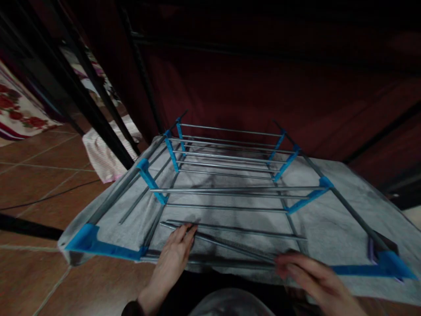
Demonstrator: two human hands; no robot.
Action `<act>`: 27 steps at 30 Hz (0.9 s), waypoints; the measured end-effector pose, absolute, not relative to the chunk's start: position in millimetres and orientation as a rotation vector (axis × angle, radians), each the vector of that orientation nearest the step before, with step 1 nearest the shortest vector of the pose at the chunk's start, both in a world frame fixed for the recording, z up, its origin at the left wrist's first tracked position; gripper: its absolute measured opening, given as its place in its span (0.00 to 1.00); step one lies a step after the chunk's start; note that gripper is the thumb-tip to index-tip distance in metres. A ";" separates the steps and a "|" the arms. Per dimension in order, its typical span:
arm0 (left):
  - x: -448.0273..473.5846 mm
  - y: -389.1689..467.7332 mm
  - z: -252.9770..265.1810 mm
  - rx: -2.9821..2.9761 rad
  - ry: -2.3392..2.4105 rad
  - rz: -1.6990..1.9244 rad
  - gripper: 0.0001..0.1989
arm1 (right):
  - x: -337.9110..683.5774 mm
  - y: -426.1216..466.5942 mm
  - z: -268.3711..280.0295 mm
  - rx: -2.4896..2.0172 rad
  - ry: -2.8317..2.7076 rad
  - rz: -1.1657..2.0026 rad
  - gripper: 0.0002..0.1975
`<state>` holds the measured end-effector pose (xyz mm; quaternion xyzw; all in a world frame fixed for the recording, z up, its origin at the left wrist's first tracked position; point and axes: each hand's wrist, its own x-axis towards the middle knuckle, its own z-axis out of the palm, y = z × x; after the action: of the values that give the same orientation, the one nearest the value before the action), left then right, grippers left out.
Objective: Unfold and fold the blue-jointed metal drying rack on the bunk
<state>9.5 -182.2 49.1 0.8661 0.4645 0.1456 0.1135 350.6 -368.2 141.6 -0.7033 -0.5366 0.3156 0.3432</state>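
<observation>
A rack frame of grey metal tubes (234, 189) joined by blue plastic brackets (89, 240) lies on a grey cloth. Across its near part slants a loose metal tube (230, 245). My left hand (176, 252) has its fingers closed over this tube near its left end. At the tube's right end my right hand (309, 276) is closed, somewhat blurred, with fingertips round it. Just beyond lies another loose tube (243, 231), nearly level. The frame's near bar (226, 263) passes below both hands.
The grey cloth (348, 228) covers the surface under the frame. Dark red fabric (230, 83) hangs behind it. Black posts (98, 118) stand at the left, near a striped cloth (101, 153). A cable (52, 199) crosses the tiled floor (39, 281).
</observation>
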 end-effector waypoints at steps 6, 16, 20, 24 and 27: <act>30.1 -151.0 34.6 2.605 1.150 0.172 0.30 | 316.9 -307.4 40.9 -2.017 -1.795 0.373 0.23; 54.5 -156.4 38.2 2.638 1.165 0.013 0.33 | 316.7 -291.5 -9.3 -1.940 -2.201 0.091 0.37; 56.0 -152.2 37.8 2.617 1.169 0.025 0.34 | 313.4 -273.9 -3.2 -1.851 -2.251 0.060 0.39; 46.0 -143.3 40.1 2.611 1.262 -0.039 0.34 | 310.5 -258.9 23.2 -1.885 -2.213 0.090 0.30; 42.6 -130.6 40.4 2.628 1.306 -0.111 0.31 | 309.2 -246.1 45.9 -1.971 -2.161 0.189 0.26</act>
<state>42.6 -130.6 40.4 0.8902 0.4423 -0.0374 0.1021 309.2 -246.1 45.9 -0.6687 -0.7333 0.0642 0.1051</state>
